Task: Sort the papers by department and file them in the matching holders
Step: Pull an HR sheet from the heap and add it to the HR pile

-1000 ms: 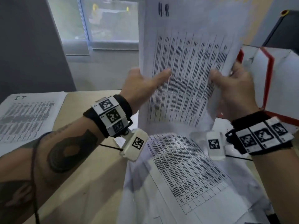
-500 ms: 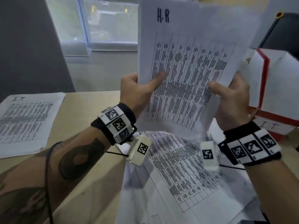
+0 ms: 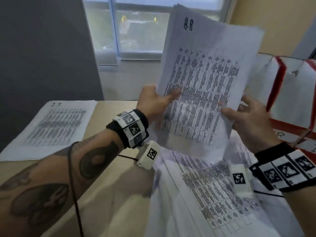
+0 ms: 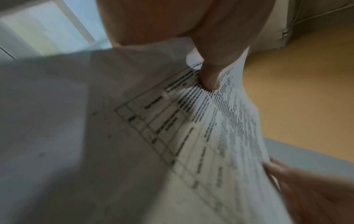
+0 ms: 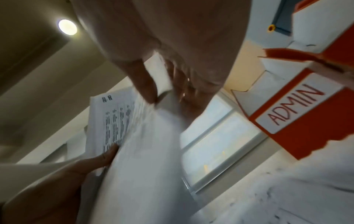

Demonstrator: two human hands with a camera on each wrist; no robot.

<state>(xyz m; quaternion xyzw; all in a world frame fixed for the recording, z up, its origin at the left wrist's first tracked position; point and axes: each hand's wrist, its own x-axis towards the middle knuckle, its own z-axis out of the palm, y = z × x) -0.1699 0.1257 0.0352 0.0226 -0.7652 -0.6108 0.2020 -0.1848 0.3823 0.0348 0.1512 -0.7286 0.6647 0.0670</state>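
As both hands lift the H-R stack (image 3: 201, 86) higher
Left hand (image 3: 153, 101) and right hand (image 3: 248, 120) pinch its lower edges; filing in the holders (image 3: 290, 93) comes next

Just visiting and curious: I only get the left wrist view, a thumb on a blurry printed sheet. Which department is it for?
Observer: The sheet is headed H-R in the head view.
Operator: Is there anywhere to file it?
Observer: The right wrist view shows a red-and-white holder labelled ADMIN, beside the hands.
Operator: Are other papers around?
Observer: A pile headed I-T lies on the desk, to the left.
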